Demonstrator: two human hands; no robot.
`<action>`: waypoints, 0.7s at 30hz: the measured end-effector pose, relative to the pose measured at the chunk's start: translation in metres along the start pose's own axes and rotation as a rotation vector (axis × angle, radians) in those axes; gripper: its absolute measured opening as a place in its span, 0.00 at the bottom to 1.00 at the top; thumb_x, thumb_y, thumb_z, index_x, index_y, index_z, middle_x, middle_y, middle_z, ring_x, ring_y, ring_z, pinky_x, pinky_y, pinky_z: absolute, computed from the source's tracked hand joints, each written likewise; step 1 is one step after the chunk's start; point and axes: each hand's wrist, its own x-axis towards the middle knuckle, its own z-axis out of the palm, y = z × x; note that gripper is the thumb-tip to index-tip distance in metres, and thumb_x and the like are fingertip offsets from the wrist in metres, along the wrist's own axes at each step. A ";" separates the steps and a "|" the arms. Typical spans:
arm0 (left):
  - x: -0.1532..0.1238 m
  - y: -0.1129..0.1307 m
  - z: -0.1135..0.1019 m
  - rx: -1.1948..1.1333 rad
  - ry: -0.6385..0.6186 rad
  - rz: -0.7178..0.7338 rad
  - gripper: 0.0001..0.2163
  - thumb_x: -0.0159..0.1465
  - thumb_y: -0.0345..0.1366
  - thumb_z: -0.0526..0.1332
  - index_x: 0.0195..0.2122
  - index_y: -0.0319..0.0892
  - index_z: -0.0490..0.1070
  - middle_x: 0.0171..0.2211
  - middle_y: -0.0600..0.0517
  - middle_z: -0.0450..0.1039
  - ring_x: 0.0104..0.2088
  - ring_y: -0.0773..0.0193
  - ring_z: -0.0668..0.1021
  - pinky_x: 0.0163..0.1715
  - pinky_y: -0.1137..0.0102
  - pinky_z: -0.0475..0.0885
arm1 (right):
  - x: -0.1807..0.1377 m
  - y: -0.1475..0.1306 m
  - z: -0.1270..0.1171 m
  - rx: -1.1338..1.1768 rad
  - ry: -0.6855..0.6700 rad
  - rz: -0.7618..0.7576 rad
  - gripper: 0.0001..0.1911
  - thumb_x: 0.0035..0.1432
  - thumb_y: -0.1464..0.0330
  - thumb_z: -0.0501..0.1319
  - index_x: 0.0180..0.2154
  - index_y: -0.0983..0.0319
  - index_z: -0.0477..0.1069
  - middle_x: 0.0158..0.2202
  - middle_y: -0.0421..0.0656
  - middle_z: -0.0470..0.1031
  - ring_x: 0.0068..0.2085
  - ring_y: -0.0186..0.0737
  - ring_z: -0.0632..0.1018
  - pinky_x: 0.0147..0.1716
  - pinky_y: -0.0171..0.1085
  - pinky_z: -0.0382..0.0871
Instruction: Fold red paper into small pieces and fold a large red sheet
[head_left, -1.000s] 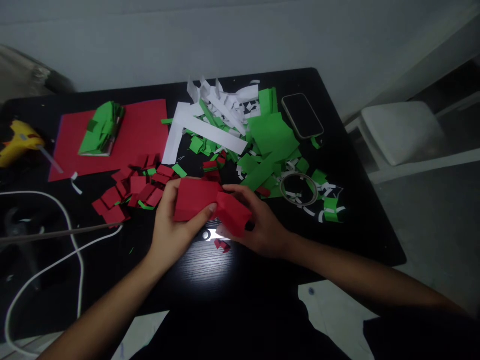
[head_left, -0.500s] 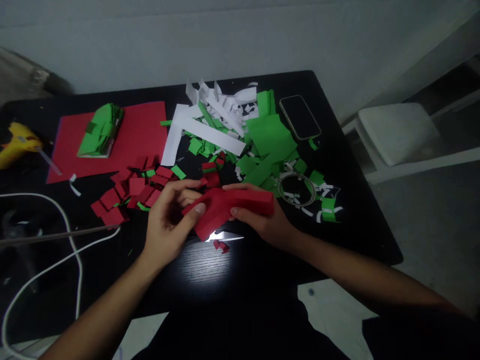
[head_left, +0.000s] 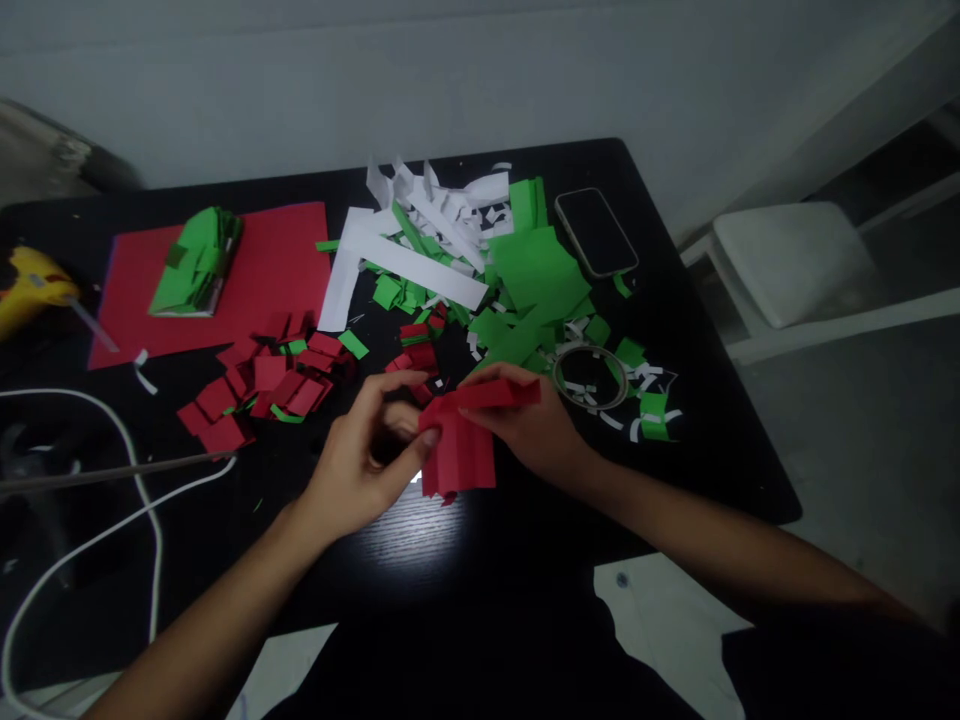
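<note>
Grip: your left hand point(head_left: 360, 455) and right hand point(head_left: 536, 430) both pinch the creased red paper piece point(head_left: 459, 455) above the table point(head_left: 724, 465), toward its near edge. Creases are in; folding looks partial. Small red paper rectangles point(head_left: 271, 373), apparently already cut, lie heaped leftward.

The head view looks forward and down across the table point(head_left: 405, 560) from 6 o'clock, near enough that left hand point(head_left: 356, 465) and right hand point(head_left: 536, 432) lie mid-field, with the wall point(head_left: 300, 100) at 12 o'clock.

A black table point(head_left: 705, 440) carries a phone point(head_left: 597, 232) and paper scraps point(head_left: 427, 268).
</note>
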 end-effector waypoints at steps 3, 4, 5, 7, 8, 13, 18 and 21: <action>0.000 -0.005 -0.001 0.052 0.077 0.135 0.24 0.64 0.30 0.66 0.60 0.46 0.63 0.39 0.50 0.77 0.37 0.64 0.81 0.40 0.68 0.78 | 0.000 -0.002 0.001 -0.012 -0.041 0.046 0.08 0.49 0.68 0.70 0.32 0.63 0.75 0.32 0.40 0.79 0.35 0.40 0.79 0.37 0.39 0.75; 0.000 -0.006 -0.002 0.061 0.095 0.164 0.24 0.63 0.30 0.66 0.59 0.46 0.63 0.41 0.50 0.77 0.38 0.63 0.81 0.41 0.67 0.78 | 0.000 -0.002 0.002 -0.013 -0.062 0.051 0.07 0.49 0.69 0.70 0.31 0.63 0.75 0.31 0.40 0.79 0.34 0.39 0.78 0.36 0.38 0.74; 0.000 -0.008 -0.001 0.071 0.108 0.187 0.24 0.63 0.29 0.67 0.59 0.46 0.64 0.41 0.49 0.77 0.39 0.63 0.81 0.43 0.66 0.79 | -0.001 -0.002 0.002 -0.011 -0.082 0.051 0.06 0.50 0.69 0.69 0.31 0.63 0.75 0.30 0.39 0.79 0.33 0.39 0.78 0.36 0.38 0.73; 0.000 -0.010 -0.001 0.088 0.112 0.222 0.25 0.62 0.29 0.67 0.59 0.46 0.65 0.42 0.48 0.77 0.41 0.61 0.81 0.44 0.64 0.79 | 0.000 -0.002 0.002 -0.001 -0.117 0.036 0.04 0.50 0.70 0.68 0.30 0.63 0.75 0.30 0.39 0.79 0.33 0.38 0.78 0.36 0.37 0.73; 0.000 -0.011 -0.001 0.099 0.113 0.240 0.25 0.62 0.28 0.67 0.59 0.46 0.65 0.43 0.48 0.77 0.41 0.60 0.81 0.44 0.63 0.80 | 0.000 -0.002 0.002 0.001 -0.128 0.025 0.04 0.50 0.70 0.68 0.30 0.63 0.76 0.30 0.39 0.79 0.33 0.37 0.78 0.36 0.36 0.72; 0.001 -0.010 -0.003 0.285 0.128 0.394 0.25 0.62 0.28 0.66 0.60 0.50 0.66 0.53 0.45 0.73 0.45 0.57 0.81 0.45 0.60 0.81 | 0.000 0.003 0.002 0.015 -0.165 0.038 0.06 0.51 0.69 0.68 0.33 0.64 0.79 0.32 0.41 0.81 0.34 0.38 0.78 0.35 0.36 0.71; 0.002 -0.005 -0.008 0.635 0.024 0.543 0.27 0.65 0.24 0.60 0.63 0.55 0.66 0.65 0.45 0.58 0.58 0.51 0.75 0.57 0.52 0.75 | -0.002 0.005 0.001 -0.056 -0.168 0.062 0.07 0.53 0.67 0.67 0.34 0.64 0.79 0.32 0.41 0.81 0.34 0.39 0.79 0.36 0.37 0.73; 0.003 -0.003 -0.009 0.748 -0.033 0.539 0.29 0.65 0.23 0.58 0.64 0.57 0.65 0.69 0.46 0.51 0.62 0.48 0.71 0.57 0.51 0.75 | -0.003 0.004 0.000 -0.126 -0.156 0.048 0.06 0.54 0.67 0.66 0.33 0.64 0.80 0.31 0.41 0.81 0.34 0.39 0.79 0.35 0.35 0.72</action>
